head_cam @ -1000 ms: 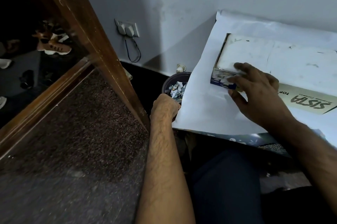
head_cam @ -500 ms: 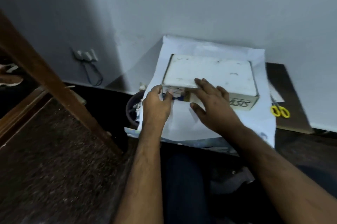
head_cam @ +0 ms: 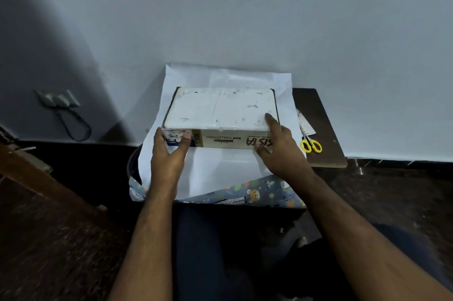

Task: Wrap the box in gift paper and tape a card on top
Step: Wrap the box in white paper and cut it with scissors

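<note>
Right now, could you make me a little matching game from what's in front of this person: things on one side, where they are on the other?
Things:
1. box
2. scissors
3. left hand
4. right hand

Places:
A. on the dark board, right of the paper
B. at the box's near left corner
C. on the white side of the gift paper
D. at the box's near right corner

Pairs: 1-C, 2-A, 3-B, 4-D

just one head cam, looking forward and down, close over both hands (head_cam: 169,153), box (head_cam: 220,109) beyond the fingertips against the wall (head_cam: 245,19).
</note>
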A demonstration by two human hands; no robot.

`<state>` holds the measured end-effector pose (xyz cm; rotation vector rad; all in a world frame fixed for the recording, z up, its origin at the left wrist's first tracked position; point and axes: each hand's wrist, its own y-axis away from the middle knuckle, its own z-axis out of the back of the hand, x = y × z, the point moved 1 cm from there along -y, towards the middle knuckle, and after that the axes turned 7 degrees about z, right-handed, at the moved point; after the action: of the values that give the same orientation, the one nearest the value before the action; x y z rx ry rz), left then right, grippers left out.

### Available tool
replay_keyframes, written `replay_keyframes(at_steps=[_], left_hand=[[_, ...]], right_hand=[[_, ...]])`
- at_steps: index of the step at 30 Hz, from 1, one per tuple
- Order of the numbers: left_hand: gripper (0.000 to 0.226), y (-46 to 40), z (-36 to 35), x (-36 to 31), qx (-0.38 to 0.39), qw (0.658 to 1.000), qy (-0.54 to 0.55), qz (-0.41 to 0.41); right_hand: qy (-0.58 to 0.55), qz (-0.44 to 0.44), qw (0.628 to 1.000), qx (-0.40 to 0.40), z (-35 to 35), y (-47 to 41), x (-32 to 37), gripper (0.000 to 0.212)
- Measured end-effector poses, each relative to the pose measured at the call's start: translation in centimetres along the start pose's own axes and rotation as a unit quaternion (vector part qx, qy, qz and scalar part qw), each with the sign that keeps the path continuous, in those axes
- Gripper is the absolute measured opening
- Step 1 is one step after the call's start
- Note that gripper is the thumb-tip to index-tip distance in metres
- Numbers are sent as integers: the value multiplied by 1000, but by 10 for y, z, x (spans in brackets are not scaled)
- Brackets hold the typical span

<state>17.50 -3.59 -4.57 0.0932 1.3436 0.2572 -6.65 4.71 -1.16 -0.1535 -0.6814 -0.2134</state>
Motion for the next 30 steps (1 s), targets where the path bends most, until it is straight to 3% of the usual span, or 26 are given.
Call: replay_keyframes(at_steps=[7, 12, 16, 18, 21, 23, 25, 27, 30], left_hand=[[80, 5, 0, -8, 10, 1000, -10, -11], [98, 3, 2, -7, 11, 1000, -17, 5], [68, 8, 1, -10, 7, 999, -33, -13], [65, 8, 0, -10, 2, 998, -54, -19], [60, 11, -1, -15, -8, 993, -118, 1], [57, 18, 0, -20, -10, 988, -151, 29], [55, 24, 3, -24, -5, 987, -160, 31], [52, 31, 5, -29, -1, 984, -179, 7], [47, 45, 6, -42, 2, 967, -247, -55]], right_hand=[[23, -12, 999, 19, 3, 1, 5, 84], [22, 2, 1000, 17, 1, 3, 5, 85], [20, -2, 1000, 22, 0, 4, 3, 86], [41, -7, 999, 12, -2, 4, 4, 86], [119, 61, 989, -64, -4, 5, 9, 77], [91, 138, 982, -87, -3, 9, 19, 57], [26, 213, 977, -6, -4, 14, 26, 41], [-18, 250, 957, 149, -10, 22, 31, 44], [-19, 193, 920, 341, -12, 31, 33, 53]])
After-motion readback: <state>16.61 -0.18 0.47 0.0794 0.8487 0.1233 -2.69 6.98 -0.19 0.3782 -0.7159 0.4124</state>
